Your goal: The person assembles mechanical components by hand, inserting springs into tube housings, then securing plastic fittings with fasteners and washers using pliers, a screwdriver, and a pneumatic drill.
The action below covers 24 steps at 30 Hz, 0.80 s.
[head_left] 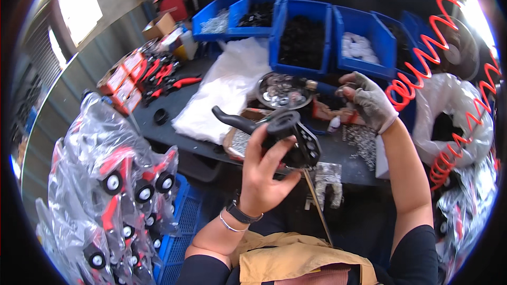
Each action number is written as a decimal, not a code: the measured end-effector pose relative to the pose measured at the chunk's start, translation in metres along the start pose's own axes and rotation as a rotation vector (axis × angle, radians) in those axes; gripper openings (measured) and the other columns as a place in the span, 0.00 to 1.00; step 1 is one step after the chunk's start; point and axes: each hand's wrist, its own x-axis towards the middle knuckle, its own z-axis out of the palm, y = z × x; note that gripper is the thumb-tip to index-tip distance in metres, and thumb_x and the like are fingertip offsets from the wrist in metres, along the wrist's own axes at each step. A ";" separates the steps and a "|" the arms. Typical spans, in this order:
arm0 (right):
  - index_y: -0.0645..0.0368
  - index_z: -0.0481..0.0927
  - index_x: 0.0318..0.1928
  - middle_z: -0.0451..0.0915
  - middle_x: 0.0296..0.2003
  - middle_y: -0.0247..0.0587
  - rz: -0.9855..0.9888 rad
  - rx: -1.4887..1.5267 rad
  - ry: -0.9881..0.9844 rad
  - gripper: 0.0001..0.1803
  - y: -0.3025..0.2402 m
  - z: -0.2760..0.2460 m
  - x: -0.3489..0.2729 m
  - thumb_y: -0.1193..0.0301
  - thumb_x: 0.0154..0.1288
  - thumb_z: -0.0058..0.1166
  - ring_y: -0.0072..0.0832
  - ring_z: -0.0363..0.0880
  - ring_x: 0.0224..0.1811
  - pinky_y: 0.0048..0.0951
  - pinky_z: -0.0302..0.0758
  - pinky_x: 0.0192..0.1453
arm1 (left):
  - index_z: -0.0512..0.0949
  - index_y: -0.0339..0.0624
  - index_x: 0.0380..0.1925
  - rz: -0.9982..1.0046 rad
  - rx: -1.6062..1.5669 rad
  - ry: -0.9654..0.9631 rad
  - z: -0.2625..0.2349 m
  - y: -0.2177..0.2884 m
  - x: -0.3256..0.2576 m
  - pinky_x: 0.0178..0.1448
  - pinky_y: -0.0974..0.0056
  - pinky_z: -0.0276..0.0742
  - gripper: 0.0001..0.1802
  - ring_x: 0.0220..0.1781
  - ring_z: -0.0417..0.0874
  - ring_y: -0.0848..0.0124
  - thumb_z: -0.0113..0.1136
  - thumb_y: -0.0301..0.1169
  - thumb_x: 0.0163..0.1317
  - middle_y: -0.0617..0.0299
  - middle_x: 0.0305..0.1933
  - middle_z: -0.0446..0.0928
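My left hand (269, 171) grips a black plastic tool body (288, 132) with a round collar on top and a curved lever reaching out to the left. Below this part a thin tan rod (317, 206) slants down toward my lap; whether the two are joined I cannot tell. Farther right, my right hand (369, 103), in a grey-white glove, has its fingers curled round the end of a blue cylindrical tool (323, 88) with a brass-coloured tip. That tip points left, over a round metal dish (284, 91) of small shiny parts.
Blue bins (301, 34) of black and white parts line the bench's back. A red coiled hose (422, 55) hangs at the right. White plastic sheeting (224, 84) and red-black tools (161, 76) lie left. Bagged red tools with wheels (113, 184) stand near left; loose screws (362, 145) lie right.
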 end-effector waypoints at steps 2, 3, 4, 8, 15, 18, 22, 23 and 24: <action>0.65 0.73 0.50 0.77 0.36 0.38 0.029 0.124 -0.042 0.16 -0.014 -0.005 -0.026 0.75 0.62 0.56 0.21 0.76 0.29 0.23 0.76 0.36 | 0.77 0.43 0.47 0.041 -0.036 0.015 0.011 0.006 0.014 0.54 0.60 0.72 0.31 0.58 0.70 0.52 0.68 0.19 0.35 0.47 0.60 0.61; 0.66 0.73 0.50 0.78 0.36 0.38 0.017 0.111 -0.021 0.16 -0.030 0.009 -0.045 0.76 0.62 0.54 0.23 0.77 0.30 0.24 0.77 0.38 | 0.77 0.43 0.47 -0.015 -0.100 0.006 0.014 0.010 0.015 0.55 0.59 0.72 0.31 0.58 0.70 0.51 0.68 0.19 0.35 0.47 0.60 0.62; 0.67 0.73 0.51 0.78 0.36 0.39 0.004 0.095 0.005 0.16 -0.044 0.018 -0.065 0.78 0.63 0.53 0.24 0.78 0.32 0.25 0.77 0.39 | 0.78 0.44 0.46 -0.070 -0.171 -0.005 0.022 0.014 0.017 0.56 0.58 0.71 0.31 0.57 0.69 0.50 0.68 0.19 0.35 0.46 0.60 0.62; 0.67 0.77 0.45 0.79 0.39 0.46 -0.938 -1.196 0.181 0.14 -0.080 0.020 -0.141 0.82 0.55 0.52 0.37 0.81 0.38 0.31 0.79 0.43 | 0.74 0.47 0.51 0.196 -0.055 -0.092 0.038 0.040 0.038 0.58 0.51 0.67 0.35 0.55 0.69 0.46 0.69 0.21 0.36 0.43 0.61 0.61; 0.55 0.83 0.35 0.74 0.35 0.36 -1.090 -1.590 0.319 0.14 -0.107 0.040 -0.188 0.74 0.43 0.65 0.34 0.72 0.34 0.31 0.74 0.38 | 0.72 0.41 0.34 0.343 -0.287 0.032 0.063 0.095 0.039 0.57 0.51 0.70 0.23 0.58 0.66 0.43 0.71 0.21 0.35 0.39 0.59 0.58; 0.54 0.84 0.32 0.71 0.39 0.41 -0.743 -1.275 0.399 0.12 -0.106 0.039 -0.203 0.77 0.42 0.66 0.37 0.72 0.41 0.32 0.74 0.42 | 0.72 0.41 0.35 0.418 -0.233 0.010 0.062 0.105 0.039 0.54 0.51 0.70 0.23 0.55 0.69 0.44 0.70 0.21 0.36 0.38 0.58 0.61; 0.57 0.81 0.38 0.70 0.43 0.44 -0.727 -1.183 0.405 0.13 -0.093 0.039 -0.201 0.78 0.48 0.65 0.38 0.72 0.47 0.32 0.73 0.47 | 0.73 0.42 0.35 0.445 -0.177 0.013 0.064 0.104 0.043 0.51 0.53 0.71 0.20 0.53 0.71 0.46 0.68 0.22 0.38 0.40 0.57 0.63; 0.59 0.77 0.43 0.69 0.45 0.45 -0.761 -0.947 0.487 0.17 -0.081 0.038 -0.204 0.76 0.51 0.64 0.37 0.72 0.48 0.32 0.72 0.50 | 0.74 0.43 0.34 0.423 -0.178 -0.045 0.064 0.103 0.039 0.49 0.53 0.72 0.19 0.51 0.71 0.47 0.67 0.22 0.39 0.41 0.56 0.64; 0.60 0.73 0.49 0.68 0.48 0.46 -0.780 -0.704 0.549 0.21 -0.062 0.040 -0.205 0.75 0.54 0.63 0.35 0.72 0.50 0.31 0.71 0.52 | 0.75 0.44 0.34 0.388 -0.170 -0.099 0.064 0.098 0.030 0.48 0.54 0.72 0.17 0.50 0.72 0.48 0.66 0.23 0.40 0.42 0.55 0.65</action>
